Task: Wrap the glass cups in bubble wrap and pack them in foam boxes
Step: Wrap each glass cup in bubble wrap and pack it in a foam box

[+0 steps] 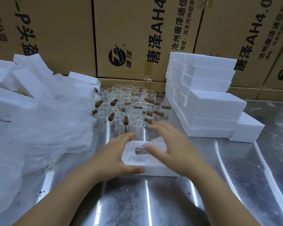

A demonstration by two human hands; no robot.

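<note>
Steel, scuffed and streaked with glare, forms the counter [153,201], dotted with dark specks at its left. Brown cartons [129,38] with black print wall off the back. Crumpled clear plastic [44,128] and foam pieces pile up on the left; stacked foam boxes [211,103] stand on the right. Glass cups [129,103] with brown handles cluster between them. Nearer, an open foam box [153,172] holds a wrapped cup [140,150]. The left hand [111,159] has its grip curled round the box's left side; the right hand [171,149], blurred, hovers spread wide, its grip holding nothing.
</note>
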